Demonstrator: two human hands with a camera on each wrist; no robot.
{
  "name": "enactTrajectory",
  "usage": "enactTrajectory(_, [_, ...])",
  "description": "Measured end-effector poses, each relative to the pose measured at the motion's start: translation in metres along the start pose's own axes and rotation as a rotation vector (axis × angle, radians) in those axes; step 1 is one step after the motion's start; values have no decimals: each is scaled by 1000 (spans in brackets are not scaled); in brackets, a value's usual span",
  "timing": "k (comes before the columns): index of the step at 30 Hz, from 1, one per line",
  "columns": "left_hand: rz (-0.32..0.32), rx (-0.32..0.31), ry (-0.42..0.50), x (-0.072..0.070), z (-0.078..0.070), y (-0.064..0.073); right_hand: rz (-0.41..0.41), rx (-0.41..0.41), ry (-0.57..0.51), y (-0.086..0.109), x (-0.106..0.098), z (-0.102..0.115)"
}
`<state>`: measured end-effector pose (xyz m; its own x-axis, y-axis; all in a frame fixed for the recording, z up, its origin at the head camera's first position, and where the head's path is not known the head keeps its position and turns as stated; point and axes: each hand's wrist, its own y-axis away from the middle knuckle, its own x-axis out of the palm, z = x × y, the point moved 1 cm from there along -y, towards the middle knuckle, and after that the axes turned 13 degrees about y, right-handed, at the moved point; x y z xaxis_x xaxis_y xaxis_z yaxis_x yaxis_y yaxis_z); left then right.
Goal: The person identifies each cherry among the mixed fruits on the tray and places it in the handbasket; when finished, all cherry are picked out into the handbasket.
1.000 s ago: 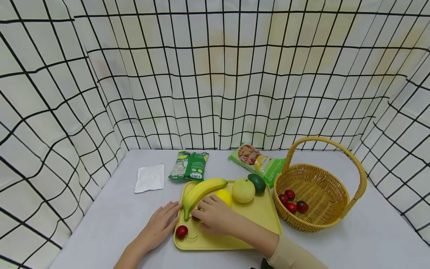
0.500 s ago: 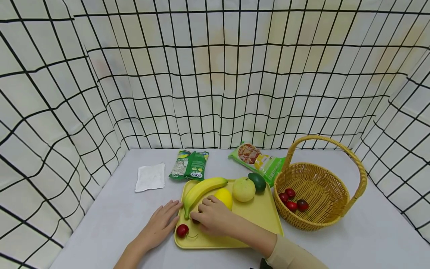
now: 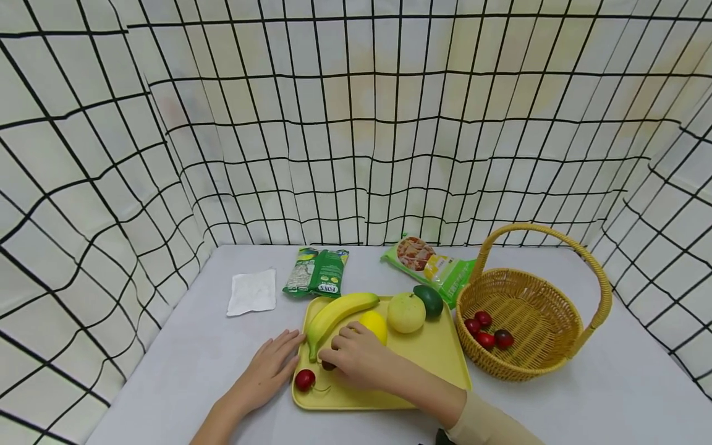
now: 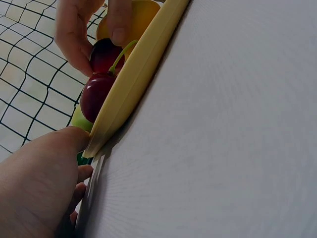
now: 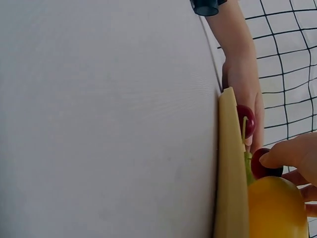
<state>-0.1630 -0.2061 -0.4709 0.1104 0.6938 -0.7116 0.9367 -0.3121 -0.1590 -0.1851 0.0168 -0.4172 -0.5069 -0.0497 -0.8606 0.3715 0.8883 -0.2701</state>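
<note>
Thumb and fingers of my right hand (image 3: 361, 360) pinch a dark red cherry (image 5: 259, 167) low over the yellow tray (image 3: 434, 361), and in the head view they partly cover it. A second red cherry (image 3: 305, 380) with a thin stem lies in the tray's near left corner. My left hand (image 3: 269, 372) rests at the tray's left edge, its fingers extended and nothing in its grasp. Between the hands, a banana (image 3: 340, 316) lies slanted along the tray's left side. Just beyond the right hand is a yellow lemon-like fruit (image 3: 375, 325), partly hidden by it.
A round pale green fruit (image 3: 406, 313) and a dark green avocado-like fruit (image 3: 429, 301) sit at the tray's far right. Right of the tray stands a handled wicker basket (image 3: 539, 334) holding several cherries. Behind lie two green packets (image 3: 317, 272) and a white square packet (image 3: 251, 292).
Both hands stay at nearly the same spots on the tray. Slightly more of the dark cherry shows under the right hand's fingers. The head view has shifted a little.
</note>
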Motion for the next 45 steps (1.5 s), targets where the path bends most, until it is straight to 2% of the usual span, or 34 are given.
enactTrajectory(10, [17, -15, 2, 0, -1, -1, -27, 24, -44, 3, -11, -8])
enactTrajectory(24, [-8, 17, -6, 0, -3, -2, -139, 73, -20, 12, -20, -21])
enactTrajectory(39, [10, -1, -3, -1, -4, -1, -158, 103, -65, 21, -26, -36])
enactTrajectory(45, [12, 6, -10, -1, -4, 0, -212, 136, -58, 25, -28, -43])
